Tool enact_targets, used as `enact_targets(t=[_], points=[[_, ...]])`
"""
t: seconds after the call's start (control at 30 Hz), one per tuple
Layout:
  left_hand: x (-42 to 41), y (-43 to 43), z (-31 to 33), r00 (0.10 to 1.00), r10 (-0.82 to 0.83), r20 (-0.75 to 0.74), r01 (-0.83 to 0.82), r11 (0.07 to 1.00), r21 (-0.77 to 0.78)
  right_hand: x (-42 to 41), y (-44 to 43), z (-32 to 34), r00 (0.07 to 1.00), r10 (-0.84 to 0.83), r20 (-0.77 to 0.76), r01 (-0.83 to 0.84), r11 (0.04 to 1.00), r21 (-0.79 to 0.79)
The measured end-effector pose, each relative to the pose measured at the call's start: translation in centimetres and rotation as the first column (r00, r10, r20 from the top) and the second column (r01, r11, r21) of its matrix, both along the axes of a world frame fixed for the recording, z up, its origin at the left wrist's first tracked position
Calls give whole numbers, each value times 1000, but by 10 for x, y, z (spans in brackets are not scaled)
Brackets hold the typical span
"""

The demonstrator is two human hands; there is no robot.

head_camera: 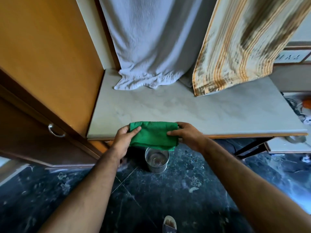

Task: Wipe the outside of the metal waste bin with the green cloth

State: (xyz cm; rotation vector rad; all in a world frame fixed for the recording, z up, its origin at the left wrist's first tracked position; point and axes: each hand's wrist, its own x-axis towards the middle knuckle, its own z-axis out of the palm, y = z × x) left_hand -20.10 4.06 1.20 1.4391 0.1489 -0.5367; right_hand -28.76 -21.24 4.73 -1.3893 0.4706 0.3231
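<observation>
Both hands hold the green cloth [154, 137] out flat in front, at the front edge of the bench [185, 108]. Left hand [125, 140] pinches the cloth's left end, thumb on top, fingers [125, 127] curled under. Right hand [186, 136] grips the right end the same way, thumb over the fabric, fingers closed on it. Cloth is folded, its lower edge drooping a bit.

Metal waste bin [156, 161] stands upright on the dark marble floor [185, 190], right below the cloth and just in front of the bench edge; inside looks bare, wall shiny with fine perforations near the bottom. Cloth and bin apart, not touching.

On the bench at the back: a white towel [144, 47] hanging down, and a striped beige-orange cloth [244, 44] beside it. Orange wooden cupboard [42, 64] at left, with a ring handle [56, 131]. A sandalled foot [169, 224] at bottom edge.
</observation>
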Motion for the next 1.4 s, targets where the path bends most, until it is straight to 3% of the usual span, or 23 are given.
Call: enact_targets(t=[0.1,0.27,0.53,0.83,0.93,1.03,1.27,1.4], points=[[17,-12,17,996,13,90,-18,999,50,14,-9,19,997,55,-55,-57,998,-20],[57,-12,30,982,-1,189,-28,988,150,55,-17,40,992,-111,-58,99,977,-188],[139,-9,12,981,-189,40,174,955,242,129,-23,18,961,-260,-91,225,932,-283],[186,-15,-36,994,-106,36,77,880,469,180,-21,-42,945,-280,-169,212,918,-335],[193,-22,-47,978,-174,111,69,784,617,191,-22,-59,944,-299,-138,192,841,-506],[197,-28,-51,960,-235,153,65,718,693,193,-20,-68,965,-222,-137,69,723,-687],[192,-33,-58,946,-263,190,8,602,798,201,-16,-74,978,-130,-160,-43,630,-776],[195,-36,-40,910,-333,246,-21,555,831,208,-12,-50,977,-72,-200,-148,443,-884]])
